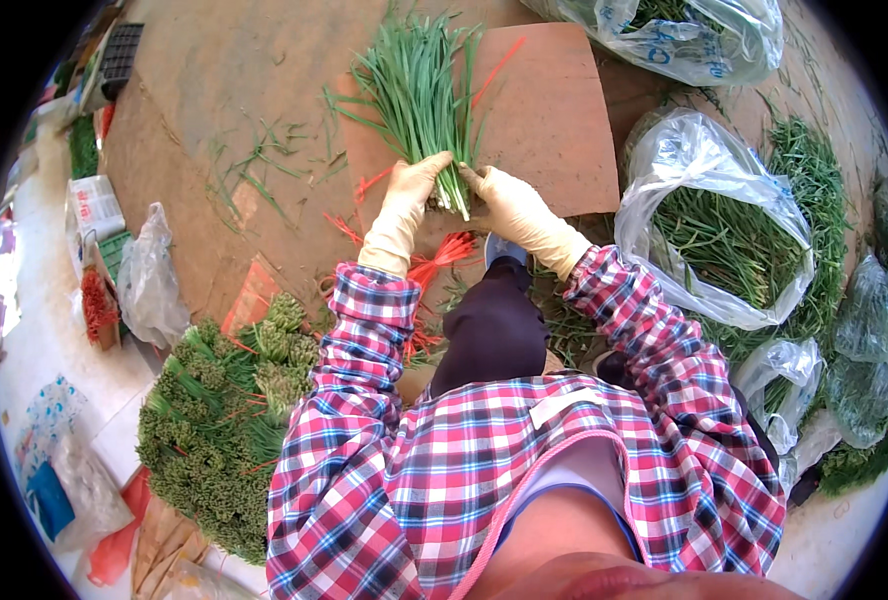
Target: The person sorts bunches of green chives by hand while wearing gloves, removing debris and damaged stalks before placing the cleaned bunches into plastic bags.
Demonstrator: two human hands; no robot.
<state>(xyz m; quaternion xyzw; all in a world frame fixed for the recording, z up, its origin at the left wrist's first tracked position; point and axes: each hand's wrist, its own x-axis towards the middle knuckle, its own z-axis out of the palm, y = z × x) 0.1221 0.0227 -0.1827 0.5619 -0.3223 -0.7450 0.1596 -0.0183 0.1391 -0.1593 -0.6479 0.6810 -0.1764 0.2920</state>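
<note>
Plaid shirt (464, 460) comes nearest. Beyond it, the gloved left hand (410, 195) closes around a green stalk bundle (419, 90); the right hand (517, 208) touches its right side, grip unclear. Pale ends (456, 200) between the hands point shirtward; the long axis runs away, leaning left, leaves beyond the hands.

Clr bag (154, 288), blue pkt (51, 502) (lwr L)

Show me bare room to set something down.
Free: the brown board, right of the red strip; and floor beyond the scattered clippings, left of the held bunch. Crowded: right, with open bag and loose greens; lower left, with stacked bunches.
</note>
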